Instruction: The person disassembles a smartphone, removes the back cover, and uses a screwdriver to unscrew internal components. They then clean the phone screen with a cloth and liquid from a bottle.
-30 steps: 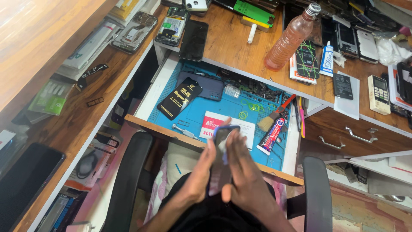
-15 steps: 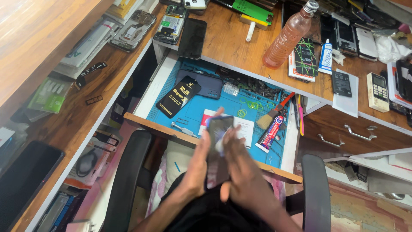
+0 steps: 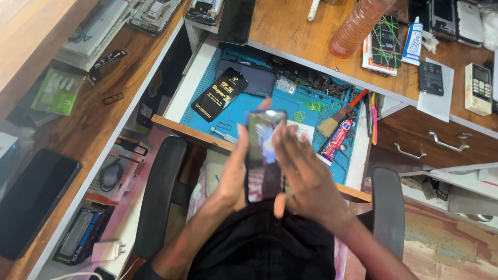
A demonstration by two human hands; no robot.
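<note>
Head view. The phone [image 3: 265, 155] is held upright above the person's lap, just in front of the open drawer [image 3: 358, 161] of the table [image 3: 290, 31]. Its long axis runs away from the body, top edge toward the drawer, bottom edge toward the dark shirt.

The left hand [image 3: 233, 176] lies against the phone's left long edge; its grip is closed on the phone, thumb along the near side and one fingertip showing above the top edge. The right hand [image 3: 308, 176] lies against the right long edge, fingers spread flat and partly over the glass, thumb under the bottom corner. This hand holds nothing of its own; whether it clamps the phone or only rests on it cannot be told. Both hands touch the phone; the left carries it.

The phone is a slim dark slab with a glossy face that shows pale blue and pink reflections. No crack is discernible.

In the drawer, a blue work mat [image 3: 249, 111] carries a black flat package [image 3: 220, 94], a brush [image 3: 340, 116] and a red-and-white tube [image 3: 336, 141], all beyond the phone and apart from both hands. An orange bottle [image 3: 360, 23] stands on the table farther back.
</note>
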